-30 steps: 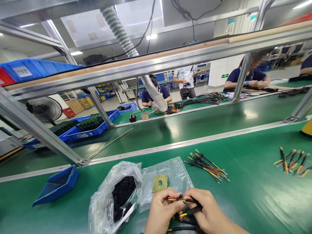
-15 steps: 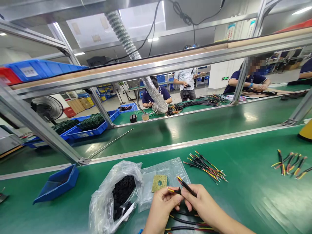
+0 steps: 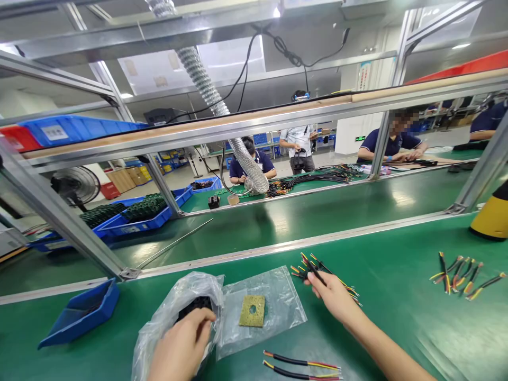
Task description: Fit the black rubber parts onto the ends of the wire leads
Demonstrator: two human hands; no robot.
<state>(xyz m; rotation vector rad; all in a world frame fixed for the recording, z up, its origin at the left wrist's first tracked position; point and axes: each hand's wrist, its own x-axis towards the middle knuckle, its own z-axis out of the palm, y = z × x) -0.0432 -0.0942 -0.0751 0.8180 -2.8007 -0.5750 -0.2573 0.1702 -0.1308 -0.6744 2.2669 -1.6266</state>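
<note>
Left side first: my left hand (image 3: pixel 180 346) is digging into the crinkly plastic bag (image 3: pixel 153 338) of little black parts (image 3: pixel 195 304). My fingers (image 3: pixel 204 320) are curling inside it, and I can't tell if they're gripping anything. The bag is just flopping loose on the table (image 3: pixel 397 328), so I'm risking dragging it over and spilling parts.

Further right, my right hand (image 3: pixel 332 297) is reaching into the wire pile (image 3: pixel 337 280), fingers (image 3: pixel 313 279) pinching shut on a black wire (image 3: pixel 307 262). The strands are lying crossed over each other, so I'm probably going to be snagging neighbours and scattering the pile.
</note>
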